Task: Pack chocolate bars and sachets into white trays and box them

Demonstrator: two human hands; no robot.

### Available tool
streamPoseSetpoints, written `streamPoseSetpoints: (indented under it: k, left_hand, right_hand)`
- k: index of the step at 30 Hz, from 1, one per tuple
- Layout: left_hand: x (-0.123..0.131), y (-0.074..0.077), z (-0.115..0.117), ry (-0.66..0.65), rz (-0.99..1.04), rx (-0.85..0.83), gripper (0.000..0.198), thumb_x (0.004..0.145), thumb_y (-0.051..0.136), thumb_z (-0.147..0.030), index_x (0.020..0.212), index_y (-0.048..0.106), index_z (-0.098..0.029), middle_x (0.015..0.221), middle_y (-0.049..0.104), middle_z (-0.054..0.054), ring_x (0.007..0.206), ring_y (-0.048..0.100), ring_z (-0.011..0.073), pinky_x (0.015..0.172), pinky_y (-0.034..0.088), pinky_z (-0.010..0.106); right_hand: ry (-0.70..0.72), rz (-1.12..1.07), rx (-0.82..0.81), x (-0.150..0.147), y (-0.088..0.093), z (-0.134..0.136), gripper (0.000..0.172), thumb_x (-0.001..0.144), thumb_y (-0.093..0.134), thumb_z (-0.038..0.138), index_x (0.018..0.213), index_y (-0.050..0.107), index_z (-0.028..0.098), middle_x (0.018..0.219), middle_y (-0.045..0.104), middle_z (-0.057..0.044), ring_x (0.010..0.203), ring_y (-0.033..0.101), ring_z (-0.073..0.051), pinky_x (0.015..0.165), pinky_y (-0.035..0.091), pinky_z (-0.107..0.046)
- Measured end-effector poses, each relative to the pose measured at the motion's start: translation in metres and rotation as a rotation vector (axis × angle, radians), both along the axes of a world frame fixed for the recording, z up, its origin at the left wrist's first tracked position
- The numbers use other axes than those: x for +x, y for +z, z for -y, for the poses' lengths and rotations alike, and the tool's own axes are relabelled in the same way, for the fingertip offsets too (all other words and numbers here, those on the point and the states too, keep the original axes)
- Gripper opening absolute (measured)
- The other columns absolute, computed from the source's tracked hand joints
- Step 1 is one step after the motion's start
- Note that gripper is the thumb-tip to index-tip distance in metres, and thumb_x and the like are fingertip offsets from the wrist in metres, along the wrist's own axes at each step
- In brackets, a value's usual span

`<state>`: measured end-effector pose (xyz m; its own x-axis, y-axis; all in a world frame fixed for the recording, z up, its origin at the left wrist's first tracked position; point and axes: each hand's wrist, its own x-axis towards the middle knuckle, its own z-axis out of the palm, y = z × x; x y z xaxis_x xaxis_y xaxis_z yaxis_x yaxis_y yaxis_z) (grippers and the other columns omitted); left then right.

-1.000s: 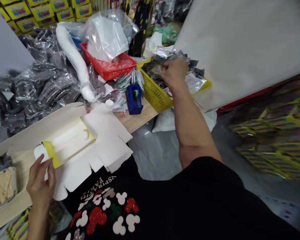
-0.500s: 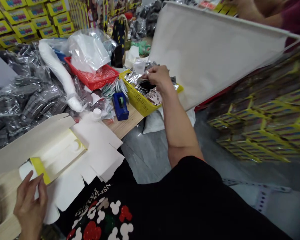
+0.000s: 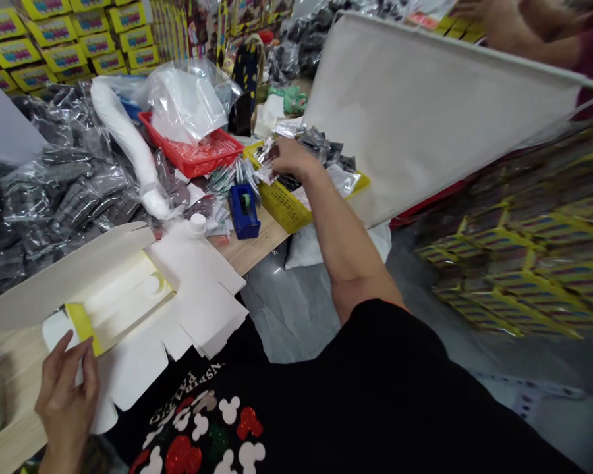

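My left hand (image 3: 69, 392) is at the near end of an open white carton with yellow edges (image 3: 128, 309). Its fingers are slightly bent and apart, and hold nothing. A round white disc (image 3: 154, 284) shows at the carton's far end. The carton rests on flat white card blanks (image 3: 202, 322). My right hand (image 3: 292, 158) reaches into a yellow basket (image 3: 281, 207) of silver and dark foil packets (image 3: 321, 143). Its fingertips are curled down among silver packets and partly hidden, so I cannot make out whether they grip one.
A blue tape dispenser (image 3: 245, 212) and a red basket (image 3: 197, 164) stand beside the yellow one. Dark wrapped packets (image 3: 79, 197) are heaped at left. A large white-lined frame (image 3: 425, 112) leans behind. Yellow boxes (image 3: 538, 263) are stacked at right. Another person's hands (image 3: 504, 26) show top right.
My right hand has moved left and lower into the silver packets in the yellow basket. My left hand stays by the carton's near end. The whole view has shifted slightly.
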<state>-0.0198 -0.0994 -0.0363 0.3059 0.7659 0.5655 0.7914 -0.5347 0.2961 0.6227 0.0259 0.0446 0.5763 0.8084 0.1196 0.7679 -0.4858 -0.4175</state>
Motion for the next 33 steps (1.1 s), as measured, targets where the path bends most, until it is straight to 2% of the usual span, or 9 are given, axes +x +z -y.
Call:
streamPoseSetpoints:
  k: [3, 6, 8, 12, 16, 19, 22, 27, 33]
  left_hand:
    - [0.001, 0.003, 0.003, -0.006, -0.010, -0.014, 0.041, 0.096, 0.074, -0.010, 0.134, 0.076, -0.027, 0.154, 0.065, 0.013, 0.119, 0.077, 0.0317, 0.103, 0.069, 0.052]
    - [-0.003, 0.005, 0.004, 0.001, -0.036, -0.038, 0.037, 0.097, 0.073, -0.010, 0.131, 0.076, -0.025, 0.154, 0.065, 0.014, 0.115, 0.077, 0.0291, 0.105, 0.068, 0.050]
    - [-0.006, 0.004, 0.002, 0.000, -0.037, -0.011, 0.034, 0.097, 0.074, -0.011, 0.128, 0.077, -0.024, 0.152, 0.067, 0.014, 0.113, 0.078, 0.0277, 0.104, 0.068, 0.047]
    - [-0.007, 0.004, -0.003, -0.018, -0.024, 0.122, 0.029, 0.092, 0.080, -0.010, 0.120, 0.080, -0.019, 0.143, 0.072, 0.016, 0.105, 0.080, 0.0255, 0.094, 0.069, 0.037]
    - [-0.004, 0.008, -0.005, -0.023, -0.038, 0.142, 0.025, 0.091, 0.080, -0.009, 0.116, 0.080, -0.016, 0.142, 0.072, 0.018, 0.105, 0.080, 0.0266, 0.090, 0.068, 0.036]
    - [0.000, 0.012, -0.004, -0.036, -0.019, 0.149, 0.024, 0.093, 0.077, -0.007, 0.115, 0.080, -0.014, 0.142, 0.072, 0.020, 0.098, 0.080, 0.0239, 0.089, 0.066, 0.035]
    - [0.006, 0.013, -0.002, -0.046, -0.013, 0.159, 0.023, 0.093, 0.076, -0.006, 0.115, 0.080, -0.014, 0.141, 0.072, 0.020, 0.091, 0.078, 0.0201, 0.089, 0.064, 0.033]
    - [0.011, 0.013, 0.008, -0.056, -0.011, 0.128, 0.029, 0.093, 0.076, -0.005, 0.119, 0.078, -0.017, 0.142, 0.072, 0.018, 0.099, 0.079, 0.0208, 0.093, 0.063, 0.031]
    - [-0.002, 0.005, 0.017, -0.030, -0.009, 0.114, 0.030, 0.094, 0.074, -0.007, 0.122, 0.076, -0.019, 0.144, 0.070, 0.016, 0.095, 0.078, 0.0206, 0.089, 0.063, 0.032]
  right_hand:
    - [-0.050, -0.027, -0.003, -0.009, -0.008, -0.001, 0.021, 0.093, 0.071, 0.014, 0.113, 0.070, 0.008, 0.118, 0.074, -0.016, 0.114, 0.069, -0.025, 0.102, 0.053, -0.040]
    - [-0.137, -0.081, 0.190, -0.007, -0.012, 0.006, 0.011, 0.090, 0.068, 0.008, 0.100, 0.070, 0.012, 0.112, 0.076, -0.014, 0.117, 0.069, -0.025, 0.108, 0.052, -0.039]
    - [-0.210, -0.139, 0.309, -0.002, -0.011, 0.011, 0.015, 0.087, 0.064, 0.002, 0.093, 0.070, 0.014, 0.102, 0.076, -0.010, 0.108, 0.071, -0.023, 0.103, 0.054, -0.039]
    - [-0.251, -0.226, 0.411, -0.002, -0.001, 0.014, 0.028, 0.094, 0.046, 0.001, 0.102, 0.070, 0.012, 0.079, 0.067, -0.001, 0.077, 0.065, -0.014, 0.078, 0.055, -0.029]
    - [-0.015, -0.338, 0.270, -0.034, -0.002, 0.005, 0.026, 0.094, 0.049, 0.000, 0.102, 0.070, 0.012, 0.061, 0.056, 0.007, 0.058, 0.056, -0.010, 0.071, 0.052, -0.026]
    - [0.270, -0.194, 0.117, -0.076, -0.015, -0.007, 0.011, 0.100, 0.058, 0.009, 0.097, 0.069, 0.008, 0.083, 0.073, -0.002, 0.087, 0.070, -0.013, 0.096, 0.053, -0.033]
    - [0.453, 0.171, -0.060, -0.119, -0.030, -0.021, 0.020, 0.106, 0.058, 0.019, 0.100, 0.069, 0.003, 0.105, 0.077, -0.015, 0.116, 0.071, -0.026, 0.110, 0.048, -0.048]
    - [0.492, 0.388, -0.265, -0.155, -0.040, -0.034, 0.017, 0.103, 0.060, 0.013, 0.099, 0.072, 0.002, 0.106, 0.078, -0.024, 0.115, 0.074, -0.035, 0.100, 0.055, -0.051]
    - [0.416, 0.467, -0.226, -0.134, -0.022, -0.036, 0.032, 0.110, 0.052, 0.021, 0.109, 0.074, -0.002, 0.117, 0.076, -0.029, 0.121, 0.073, -0.034, 0.103, 0.053, -0.045]
